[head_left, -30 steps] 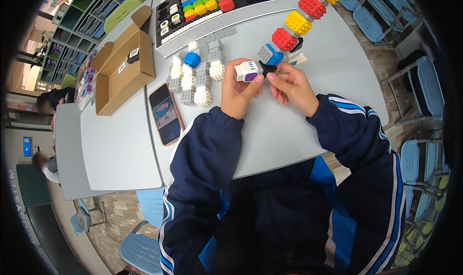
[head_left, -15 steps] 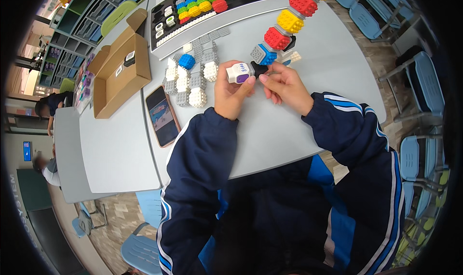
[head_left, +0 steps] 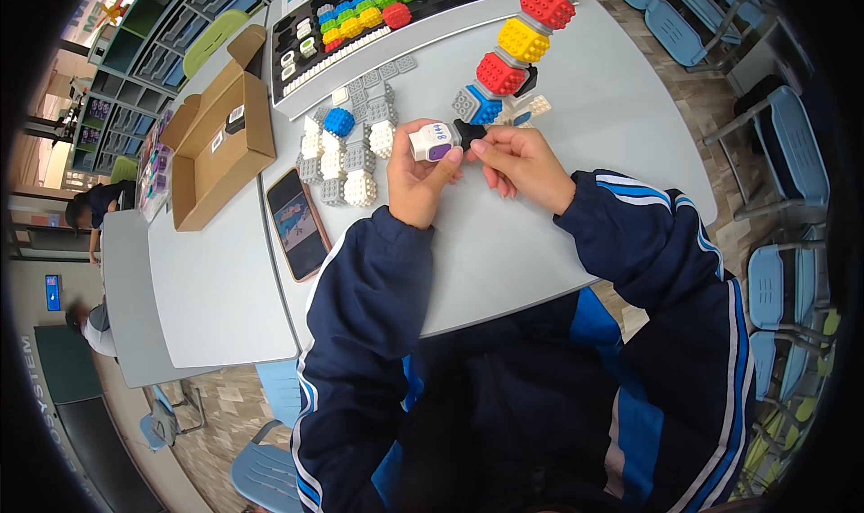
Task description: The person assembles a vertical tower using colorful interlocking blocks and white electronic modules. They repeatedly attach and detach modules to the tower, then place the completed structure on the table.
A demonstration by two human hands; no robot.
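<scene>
My left hand (head_left: 415, 184) is closed around a white block (head_left: 430, 141) with a purple panel on its side. A black connector piece (head_left: 467, 133) sticks out from the block's right end, and my right hand (head_left: 533, 166) pinches it between thumb and fingers. Just beyond my hands a chain of studded blocks runs away to the upper right: a blue block (head_left: 485, 107) nearest, then a red block (head_left: 499, 74), a yellow block (head_left: 522, 40) and more, with grey pieces between. Whether the connector joins this chain is unclear. A pale studded plate (head_left: 533, 108) lies beside the chain.
Grey and white studded blocks (head_left: 358, 156) and a blue round block (head_left: 338, 121) lie left of my hands. Nearer is a phone (head_left: 298, 225); further left, an open cardboard box (head_left: 216, 178). A block kit tray (head_left: 360, 67) stands at the back. Chairs (head_left: 796, 153) line the right.
The whole view has shifted slightly, so table, blocks and hands appear a little further left. Both hands keep their grip on the white block and connector.
</scene>
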